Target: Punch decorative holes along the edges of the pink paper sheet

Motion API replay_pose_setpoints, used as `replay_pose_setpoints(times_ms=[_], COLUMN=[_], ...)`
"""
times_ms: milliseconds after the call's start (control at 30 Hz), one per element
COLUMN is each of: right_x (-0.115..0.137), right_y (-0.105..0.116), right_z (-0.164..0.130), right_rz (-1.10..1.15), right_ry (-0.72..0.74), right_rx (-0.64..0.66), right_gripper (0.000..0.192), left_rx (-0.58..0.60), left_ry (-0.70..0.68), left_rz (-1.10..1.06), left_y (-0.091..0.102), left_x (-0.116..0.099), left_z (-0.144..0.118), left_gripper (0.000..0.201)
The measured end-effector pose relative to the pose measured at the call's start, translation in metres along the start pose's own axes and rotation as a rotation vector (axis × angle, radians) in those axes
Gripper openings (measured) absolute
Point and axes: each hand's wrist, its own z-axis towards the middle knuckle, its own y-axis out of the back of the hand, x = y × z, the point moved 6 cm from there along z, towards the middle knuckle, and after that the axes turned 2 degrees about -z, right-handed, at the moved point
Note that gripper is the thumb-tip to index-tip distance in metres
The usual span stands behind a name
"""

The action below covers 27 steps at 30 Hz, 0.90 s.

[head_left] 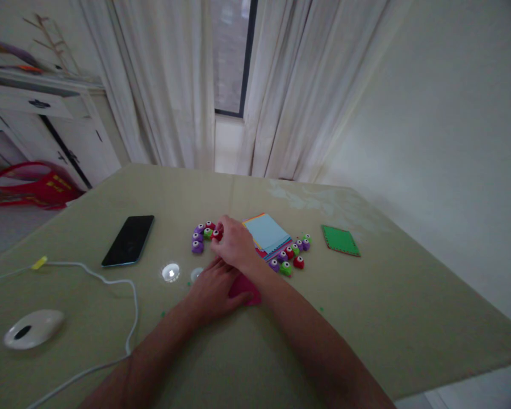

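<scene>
My left hand [213, 289] lies flat, fingers stretched out, on a pink sheet of paper [252, 296]. Reaching across above it, my right hand [235, 241] has its fingers closed on a small red one-eyed figure [216, 234]; the fingertips are partly hidden. Beside that figure is a short curved row of similar ones, including a purple figure [197, 247] and a green figure [208, 233]. To the right of my right wrist sits another cluster of purple, green and red figures [286, 268], along the edge of a stack of coloured paper [267, 232] with a light blue sheet on top.
A green square pad [340, 240] lies farther right. On the left are a black phone [129, 241], a white cable [134, 295] and a white computer mouse [34, 329]. Curtains [166, 85] hang behind the table; a wall borders its right side.
</scene>
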Motion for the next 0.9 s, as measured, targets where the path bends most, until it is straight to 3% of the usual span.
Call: replay_pose_setpoints(times_ms=[100,167,267,367,533,733,900], right_x=[-0.022,-0.038,-0.052,-0.059,-0.081,-0.11,-0.12], right_y=[0.026,0.034,0.032,0.032,0.045,0.058,0.07], right_z=[-0.033,-0.059,-0.091,-0.102,-0.1,-0.112,-0.123], right_rz=[0.365,0.529,0.687,0.616,0.504,0.432,0.379], right_ry=[-0.066,-0.124,-0.189,-0.201,-0.217,-0.237,-0.245], right_rx=[-0.179,-0.214,-0.17,-0.146,-0.213,-0.229,-0.25], right_gripper=[0.023,0.022,0.025,0.024,0.019,0.019,0.018], left_rx=[-0.005,0.016,0.049,0.089,0.15,0.119,0.113], left_ry=[-0.005,0.003,0.017,0.029,0.057,0.045,0.04], left_rz=[0.012,0.032,0.055,0.071,0.097,0.097,0.082], left_y=[0.002,0.001,-0.001,-0.002,-0.005,-0.006,-0.002], left_x=[-0.002,-0.001,0.001,0.003,0.008,0.01,0.008], left_z=[0.001,0.001,0.001,0.001,0.0,-0.001,-0.001], left_gripper=[0.065,0.066,0.069,0.071,0.081,0.082,0.083])
